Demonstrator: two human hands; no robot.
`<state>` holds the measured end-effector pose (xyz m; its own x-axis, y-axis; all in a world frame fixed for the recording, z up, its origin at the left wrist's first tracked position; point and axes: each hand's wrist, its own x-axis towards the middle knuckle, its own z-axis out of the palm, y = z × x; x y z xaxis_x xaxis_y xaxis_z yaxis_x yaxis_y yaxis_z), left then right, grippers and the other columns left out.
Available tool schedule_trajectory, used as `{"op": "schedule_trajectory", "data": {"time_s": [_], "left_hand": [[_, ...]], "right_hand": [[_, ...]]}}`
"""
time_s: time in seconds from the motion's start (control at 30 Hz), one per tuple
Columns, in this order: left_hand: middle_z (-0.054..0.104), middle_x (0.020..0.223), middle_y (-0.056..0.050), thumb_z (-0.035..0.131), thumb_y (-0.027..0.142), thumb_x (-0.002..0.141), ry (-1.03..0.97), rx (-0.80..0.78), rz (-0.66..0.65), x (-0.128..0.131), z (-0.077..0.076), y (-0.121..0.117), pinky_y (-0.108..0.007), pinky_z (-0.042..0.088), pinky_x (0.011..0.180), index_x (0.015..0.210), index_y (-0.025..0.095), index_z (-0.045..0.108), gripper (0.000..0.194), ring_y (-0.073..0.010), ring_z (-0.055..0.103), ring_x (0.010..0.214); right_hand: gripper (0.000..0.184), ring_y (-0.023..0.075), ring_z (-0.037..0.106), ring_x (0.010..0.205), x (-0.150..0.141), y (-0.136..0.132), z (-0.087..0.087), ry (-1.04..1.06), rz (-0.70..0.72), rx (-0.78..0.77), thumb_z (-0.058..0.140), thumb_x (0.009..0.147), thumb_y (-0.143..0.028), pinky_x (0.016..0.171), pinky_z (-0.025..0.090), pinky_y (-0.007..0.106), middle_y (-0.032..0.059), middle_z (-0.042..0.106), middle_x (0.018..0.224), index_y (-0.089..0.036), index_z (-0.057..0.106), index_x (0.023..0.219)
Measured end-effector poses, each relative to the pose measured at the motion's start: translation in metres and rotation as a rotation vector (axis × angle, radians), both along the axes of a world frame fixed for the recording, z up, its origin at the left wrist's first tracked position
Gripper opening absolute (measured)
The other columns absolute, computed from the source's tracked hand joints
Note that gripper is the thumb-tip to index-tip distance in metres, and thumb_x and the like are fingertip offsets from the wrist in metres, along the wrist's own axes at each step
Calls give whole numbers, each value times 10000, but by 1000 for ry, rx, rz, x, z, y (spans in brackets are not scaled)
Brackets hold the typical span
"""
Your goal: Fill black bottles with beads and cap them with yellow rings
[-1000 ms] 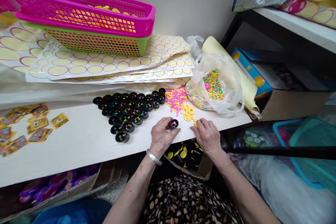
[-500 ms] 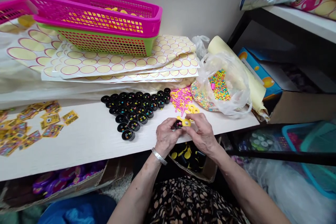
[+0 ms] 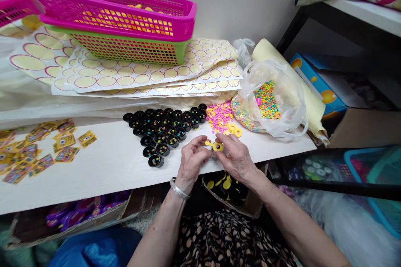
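My left hand (image 3: 192, 162) and my right hand (image 3: 235, 157) meet over the front edge of the white table (image 3: 103, 167). Together they grip one small black cup with a yellow lid (image 3: 216, 147) pressed onto its top. Just to the left stands a cluster of several open black cups (image 3: 164, 129) holding coloured beads. A pink and yellow bead pile (image 3: 219, 115) and loose yellow lids (image 3: 235, 129) lie right behind my hands. A clear bag of coloured beads (image 3: 267, 102) sits further right.
Pink and green baskets (image 3: 119, 21) rest on sticker sheets (image 3: 150, 75) at the back. Small yellow cards (image 3: 40, 146) are scattered at the left. A cardboard box of capped cups (image 3: 227, 185) sits under the table edge. Shelving and a blue bin stand to the right.
My right hand took a yellow lid from the table and brought it onto the black cup in my left hand. Both hands now close around the capped cup.
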<state>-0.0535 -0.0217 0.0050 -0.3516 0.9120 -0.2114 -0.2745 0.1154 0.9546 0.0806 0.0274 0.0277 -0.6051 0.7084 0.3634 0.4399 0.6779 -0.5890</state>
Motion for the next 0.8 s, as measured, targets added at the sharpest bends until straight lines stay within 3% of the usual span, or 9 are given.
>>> {"op": "schedule_trajectory", "data": {"time_s": [0.13,0.23,0.37,0.53,0.8], "left_hand": [[568,609,5,674,356,656,-95,-38,19,9,5,10,-179,328,426,742,115,626,261,-53,438,465],[582,606,-6,703,366,628,-43,-32,79,16,3,15,-190,381,488,621,115,618,265,-79,490,530],[546,550,11,668,382,667,95,-36,109,20,0,14,-190,350,459,594,129,619,268,-70,448,482],[536,549,11,647,377,689,164,-40,104,20,1,13,-192,353,457,597,135,614,261,-77,452,486],[521,524,30,655,383,676,161,-88,125,24,1,15,-198,336,455,585,140,592,267,-71,426,470]], "right_hand": [[407,198,553,907,-2,1,-8,134,-75,-167,589,756,-188,812,464,341,95,611,976,-145,523,1156],[442,168,568,848,-4,0,-14,340,-132,-456,669,697,-243,784,471,307,52,626,962,-182,544,1116],[220,107,536,649,-6,-4,-20,526,-193,-740,618,752,-341,602,450,221,10,614,786,-174,630,895],[274,55,379,357,-11,-8,-23,603,-261,-1007,571,770,-430,344,285,167,-54,486,453,-163,625,790],[255,63,458,333,-21,-11,-18,763,-335,-1179,615,713,-409,308,361,158,-46,537,475,-159,564,709]]}}
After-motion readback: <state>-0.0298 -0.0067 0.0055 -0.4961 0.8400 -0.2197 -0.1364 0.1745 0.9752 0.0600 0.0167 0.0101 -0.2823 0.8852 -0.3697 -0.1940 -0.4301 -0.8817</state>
